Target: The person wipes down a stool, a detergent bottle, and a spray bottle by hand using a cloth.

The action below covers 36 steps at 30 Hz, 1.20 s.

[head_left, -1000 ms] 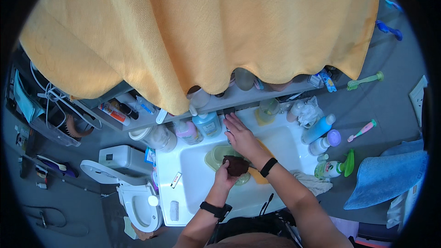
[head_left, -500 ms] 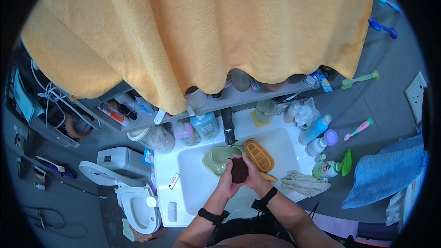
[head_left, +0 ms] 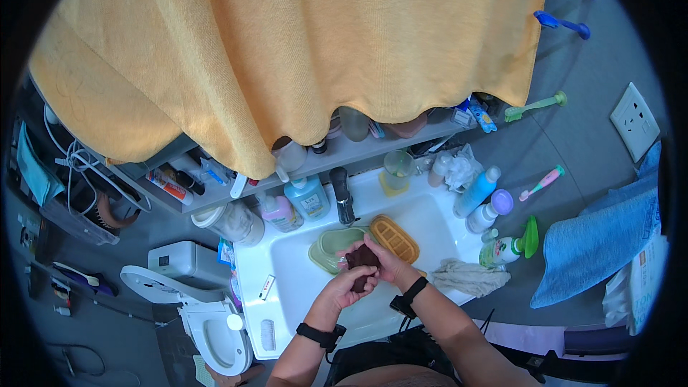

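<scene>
Over the white sink (head_left: 287,272), both my hands are closed round a dark brown, soft-looking lump (head_left: 362,259); its exact kind does not show. My left hand (head_left: 342,289) grips its lower left side, with the thumb across it. On its right side my right hand (head_left: 390,265) wraps it, fingers partly hidden. Just beyond them, a pale green container (head_left: 325,249) sits in the basin below the black faucet (head_left: 342,199). Beside it lies an orange-brown slotted tray (head_left: 394,239), close to my right hand.
Bottles, among them a blue one (head_left: 307,199) and a green-topped pump bottle (head_left: 505,251), line the sink's rim. A crumpled pale cloth (head_left: 469,277) lies at the right edge. A yellow towel (head_left: 287,50) hangs above the shelf. The toilet (head_left: 218,333) stands at left.
My left hand has shifted, its thumb now over the brown lump, which looks more bent and is tilted. The whole view has moved slightly.
</scene>
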Tool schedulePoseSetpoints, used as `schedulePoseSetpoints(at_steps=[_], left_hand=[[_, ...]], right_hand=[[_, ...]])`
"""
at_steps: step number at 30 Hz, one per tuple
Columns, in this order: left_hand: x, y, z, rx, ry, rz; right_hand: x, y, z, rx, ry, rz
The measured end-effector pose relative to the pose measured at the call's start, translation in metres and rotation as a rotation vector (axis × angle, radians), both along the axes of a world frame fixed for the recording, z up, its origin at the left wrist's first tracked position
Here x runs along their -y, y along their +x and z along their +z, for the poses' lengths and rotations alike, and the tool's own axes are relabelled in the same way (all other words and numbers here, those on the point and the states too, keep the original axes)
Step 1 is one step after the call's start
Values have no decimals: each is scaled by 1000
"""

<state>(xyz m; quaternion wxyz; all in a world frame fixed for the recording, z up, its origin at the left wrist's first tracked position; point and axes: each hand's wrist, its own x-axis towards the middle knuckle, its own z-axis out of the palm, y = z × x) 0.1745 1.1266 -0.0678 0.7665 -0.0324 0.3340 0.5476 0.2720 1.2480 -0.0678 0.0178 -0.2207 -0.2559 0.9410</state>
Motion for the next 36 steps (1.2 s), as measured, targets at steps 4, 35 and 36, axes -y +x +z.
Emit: schedulePoseSetpoints(at_steps=[4, 35, 36], left_hand=[[-1, 11, 8, 130, -123, 138], [29, -3, 27, 405, 73, -40], [28, 3, 31, 347, 5, 65]], right_hand=[[1, 4, -14, -80, 87, 4], [11, -2, 14, -97, 49, -18], [19, -5, 21, -216, -122, -4]])
